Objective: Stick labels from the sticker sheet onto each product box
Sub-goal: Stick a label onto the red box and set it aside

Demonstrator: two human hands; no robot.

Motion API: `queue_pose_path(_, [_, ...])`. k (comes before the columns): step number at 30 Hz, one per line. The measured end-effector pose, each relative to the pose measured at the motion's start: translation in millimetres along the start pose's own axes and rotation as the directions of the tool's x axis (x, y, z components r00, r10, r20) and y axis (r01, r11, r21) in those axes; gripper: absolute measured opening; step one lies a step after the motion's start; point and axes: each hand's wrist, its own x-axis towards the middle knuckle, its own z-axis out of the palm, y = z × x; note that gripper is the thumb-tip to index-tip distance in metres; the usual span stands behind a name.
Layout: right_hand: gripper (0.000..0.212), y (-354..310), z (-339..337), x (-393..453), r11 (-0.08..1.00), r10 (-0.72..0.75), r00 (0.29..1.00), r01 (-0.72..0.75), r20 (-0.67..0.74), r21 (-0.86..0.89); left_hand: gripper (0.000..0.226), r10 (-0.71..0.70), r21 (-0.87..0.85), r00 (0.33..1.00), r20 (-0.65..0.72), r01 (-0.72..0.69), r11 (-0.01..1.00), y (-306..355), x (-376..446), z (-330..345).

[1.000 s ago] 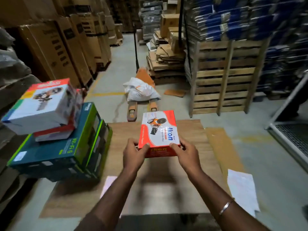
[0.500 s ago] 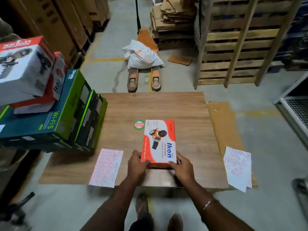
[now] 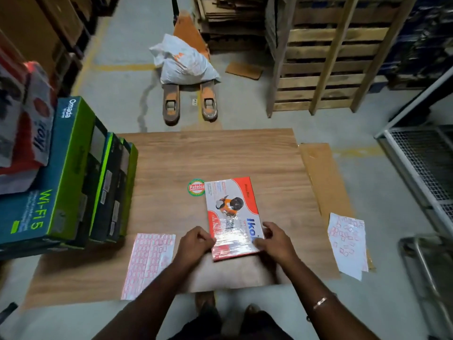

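Product box point(image 3: 231, 212): red-and-white, film-wrapped, flat on the counter point(image 3: 220, 153) at centre, near edge at six o'clock. Left hand point(image 3: 196, 244) and right hand point(image 3: 274, 241) grip its near corners. Judged light, stiff, glossy wrap likely slippery; best held by edges. Sticker sheet point(image 3: 149, 261) at eight o'clock; second sheet point(image 3: 348, 241) at four o'clock.

A dim warehouse with a grey concrete floor point(image 3: 245, 104) marked by yellow lines. Wooden pallets point(image 3: 326, 69) stand stacked at right, flattened cardboard point(image 3: 232, 18) behind, a wire cage point(image 3: 421, 163) far right.
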Motion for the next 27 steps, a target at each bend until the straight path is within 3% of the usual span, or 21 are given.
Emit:
queue_pose_path(3, [0.063,-27.3,-1.7,19.6,1.000,0.013,0.999,-0.013,-0.052,0.004,0.012,-0.018,-0.060,0.995,-0.096,0.012,0.998,21.8,22.8,-8.2])
queue_pose_path(6, [0.068,-57.4,-4.5,43.4,1.000,-0.011,0.998,0.011,-0.055,0.009,0.023,-0.068,-0.155,0.987,-0.143,0.045,0.987,49.7,50.2,-13.7])
queue_pose_path(9, [0.067,-80.9,-3.1,67.9,1.000,-0.018,1.000,0.018,-0.022,-0.007,0.035,-0.116,-0.230,0.992,-0.039,0.104,0.968,66.6,78.0,-14.0])
queue_pose_path(11, [0.052,-88.6,1.1,80.3,1.000,0.022,1.000,-0.022,-0.004,0.013,0.027,-0.132,-0.278,0.990,0.047,0.140,0.950,73.7,86.0,-8.6])
queue_pose_path(13, [0.035,-89.7,7.0,88.4,0.996,0.062,0.998,-0.061,-0.004,0.062,0.027,-0.122,-0.261,0.990,0.075,0.137,0.955,75.7,89.3,-0.4])
queue_pose_path(15, [0.033,-89.3,11.3,91.9,0.993,0.079,0.997,-0.078,-0.012,0.089,0.033,-0.115,-0.264,0.991,0.062,0.128,0.956,77.3,89.5,3.6])
queue_pose_path(18, [0.035,-101.3,7.3,91.0,0.992,0.024,0.998,-0.016,-0.056,0.129,0.045,-0.087,-0.282,0.996,-0.019,0.078,0.956,88.0,84.5,1.6])
queue_pose_path(22, [0.036,-130.3,-12.9,82.3,0.967,-0.097,0.989,0.120,-0.113,0.224,0.032,0.028,-0.258,0.976,-0.215,-0.085,0.962,117.9,71.8,-8.8])
queue_pose_path(27, [0.043,-152.6,-34.5,66.7,0.901,-0.237,0.956,0.284,-0.176,0.329,0.031,0.161,-0.307,0.936,-0.313,-0.260,0.915,152.2,51.5,-18.7])
